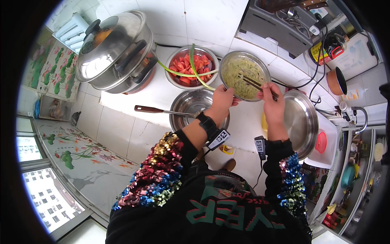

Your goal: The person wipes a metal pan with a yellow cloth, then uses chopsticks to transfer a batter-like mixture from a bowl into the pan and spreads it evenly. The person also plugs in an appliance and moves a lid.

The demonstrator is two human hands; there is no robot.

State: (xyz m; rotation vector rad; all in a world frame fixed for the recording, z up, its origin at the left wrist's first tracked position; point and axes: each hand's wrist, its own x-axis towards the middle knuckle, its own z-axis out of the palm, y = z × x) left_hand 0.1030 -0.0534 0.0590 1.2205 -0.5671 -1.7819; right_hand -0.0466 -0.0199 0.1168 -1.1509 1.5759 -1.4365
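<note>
My left hand [224, 97] grips the near rim of a metal bowl [224, 80] that holds a pale yellow-green mixture with shreds in it. My right hand [272, 99] is closed around dark chopsticks [253, 83], whose tips are in the mixture. To the left, a metal bowl of cut tomatoes [186, 65] has long green onion stalks [195, 73] lying across it. Below that, partly behind my left forearm, is a metal basin [182, 120] with a brown-handled utensil [149, 109] across it.
A lidded steel steamer [122, 58] stands at the left. Right of my right hand is a large steel pan [300, 122], beside a white tub [327, 146] with a red item in it. Cords [320, 70], a grey utensil holder [274, 27] and a faucet [362, 117] are farther right.
</note>
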